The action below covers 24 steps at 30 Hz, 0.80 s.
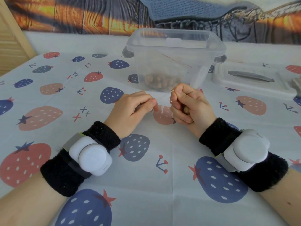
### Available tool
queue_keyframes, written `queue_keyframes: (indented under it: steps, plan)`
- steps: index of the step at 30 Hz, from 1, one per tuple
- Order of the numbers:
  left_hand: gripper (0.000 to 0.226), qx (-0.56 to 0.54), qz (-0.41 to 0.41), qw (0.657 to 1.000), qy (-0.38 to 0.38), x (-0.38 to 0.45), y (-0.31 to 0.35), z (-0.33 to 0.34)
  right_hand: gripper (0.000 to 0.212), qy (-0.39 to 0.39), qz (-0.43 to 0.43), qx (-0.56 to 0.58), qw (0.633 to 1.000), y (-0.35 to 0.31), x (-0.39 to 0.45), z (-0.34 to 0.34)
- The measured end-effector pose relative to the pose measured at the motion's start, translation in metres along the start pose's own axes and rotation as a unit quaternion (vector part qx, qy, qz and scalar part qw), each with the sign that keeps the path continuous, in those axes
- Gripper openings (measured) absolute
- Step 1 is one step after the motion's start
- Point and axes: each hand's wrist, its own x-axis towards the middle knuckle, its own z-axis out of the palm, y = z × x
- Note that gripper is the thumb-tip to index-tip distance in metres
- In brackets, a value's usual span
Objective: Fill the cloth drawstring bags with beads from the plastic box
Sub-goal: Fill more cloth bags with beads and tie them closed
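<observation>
Fuzzy black wristbands (99, 137) with smooth white round gadgets (91, 156) are worn on both arms. A thin white string (160, 108) is pinched by the left hand (130, 110). The string and a round brown bead (186, 110) are gripped in the curled right hand (190, 105). Just behind, the clear plastic box (175, 59) is set on the strawberry cloth (146, 160), with small brown beads (158, 81) at its bottom. Its lid (252, 79) is laid beside it.
</observation>
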Motion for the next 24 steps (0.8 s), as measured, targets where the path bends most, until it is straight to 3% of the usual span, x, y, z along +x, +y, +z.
queue_keyframes:
  steps: [2, 4, 8, 14, 18, 24]
  plan:
    - [0.054, -0.03, -0.052, 0.998, -0.014, -0.002, 0.0, 0.0, 0.018, 0.009, -0.003, 0.008, 1.0, 0.0, 0.001, -0.001]
    - [0.047, -0.074, -0.075, 0.994, -0.018, -0.003, 0.004, 0.001, 0.019, 0.015, -0.006, 0.011, 1.0, -0.001, 0.001, -0.002]
    - [0.033, -0.118, -0.07, 0.99, -0.043, 0.002, 0.012, -0.003, 0.019, 0.022, -0.011, 0.011, 1.0, -0.001, 0.001, -0.002]
    - [0.042, -0.13, -0.084, 0.987, -0.041, 0.007, 0.015, 0.004, 0.023, 0.049, -0.016, 0.003, 0.999, -0.007, 0.002, -0.002]
    - [0.03, -0.125, -0.05, 0.99, -0.045, 0.023, 0.039, 0.014, 0.028, 0.089, -0.047, -0.011, 0.995, -0.031, -0.001, -0.005]
    - [0.035, -0.108, 0.001, 0.99, -0.091, 0.066, 0.081, 0.036, 0.03, 0.14, -0.087, -0.045, 0.985, -0.081, -0.021, -0.036]
